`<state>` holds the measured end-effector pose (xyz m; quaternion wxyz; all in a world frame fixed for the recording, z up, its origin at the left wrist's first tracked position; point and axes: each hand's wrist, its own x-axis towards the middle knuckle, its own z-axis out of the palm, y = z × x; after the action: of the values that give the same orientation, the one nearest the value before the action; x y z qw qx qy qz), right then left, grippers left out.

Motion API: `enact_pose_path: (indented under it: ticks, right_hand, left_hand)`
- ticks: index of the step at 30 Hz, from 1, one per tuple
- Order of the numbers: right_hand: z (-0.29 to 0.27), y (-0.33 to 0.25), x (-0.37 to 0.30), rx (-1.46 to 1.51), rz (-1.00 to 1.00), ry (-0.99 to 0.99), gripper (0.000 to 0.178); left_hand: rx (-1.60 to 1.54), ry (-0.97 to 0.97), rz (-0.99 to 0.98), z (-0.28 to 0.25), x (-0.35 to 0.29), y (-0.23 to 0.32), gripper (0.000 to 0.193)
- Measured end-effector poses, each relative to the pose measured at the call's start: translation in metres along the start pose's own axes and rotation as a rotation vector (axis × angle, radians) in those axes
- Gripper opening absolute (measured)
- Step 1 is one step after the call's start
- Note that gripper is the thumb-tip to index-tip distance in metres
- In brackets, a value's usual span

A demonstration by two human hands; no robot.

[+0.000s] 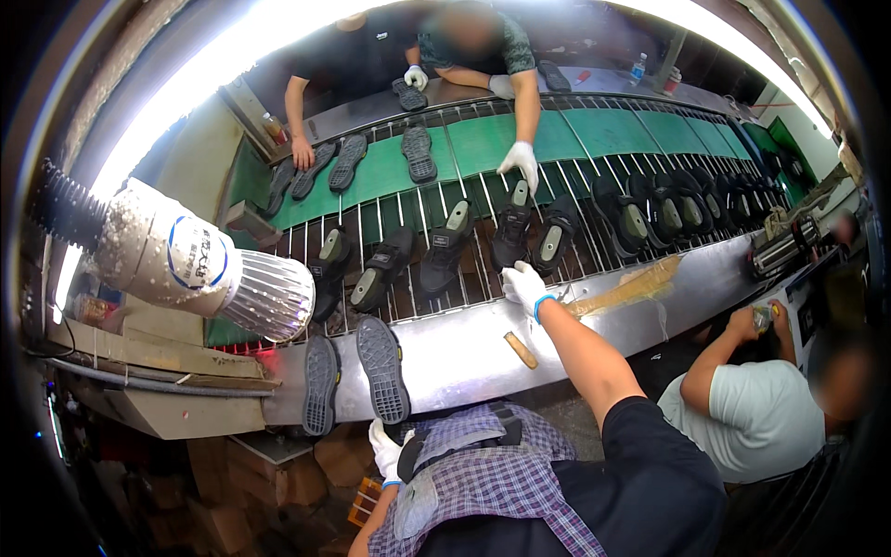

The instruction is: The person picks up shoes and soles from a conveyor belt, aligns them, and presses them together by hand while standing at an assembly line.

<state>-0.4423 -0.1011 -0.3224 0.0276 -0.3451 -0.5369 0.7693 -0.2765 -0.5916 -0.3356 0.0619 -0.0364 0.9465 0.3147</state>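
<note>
Bulb (274,295) over the tabletop's (455,362) left end. Two soles (382,371) loose at its near edge, seemingly unfitted; left hand (385,452) beside, loosely open. Right hand (525,286) at shoe (510,230) on rack's (454,162) near edge, grip unclear.

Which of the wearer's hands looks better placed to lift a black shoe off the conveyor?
Right, I'd judge. The gloved right hand is at the conveyor's near edge, close to a black shoe. The left hand is lower, near the plaid apron, with the metal ledge between it and the conveyor.
</note>
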Motion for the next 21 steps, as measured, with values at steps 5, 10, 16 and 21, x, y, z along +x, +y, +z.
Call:
enact_pose_path:
  ticks: [5, 10, 16, 21]
  right_hand:
    - [0.020, 0.009, 0.013, 0.086, 0.140, -0.102, 0.081]
    - [0.018, 0.002, -0.004, -0.233, -0.114, 0.030, 0.072]
    - [-0.014, -0.049, -0.010, -0.802, -0.549, 0.761, 0.087]
    - [-0.074, -0.053, 0.019, -0.574, -0.007, 0.624, 0.115]
  left_hand:
    - [-0.082, 0.111, 0.080, 0.027, 0.002, -0.043, 0.103]
    - [-0.132, 0.018, -0.193, 0.009, 0.026, 0.022, 0.100]
    - [0.056, 0.067, -0.146, 0.016, 0.059, 0.023, 0.097]
    - [0.096, -0.173, -0.037, -0.007, 0.082, 0.023, 0.110]
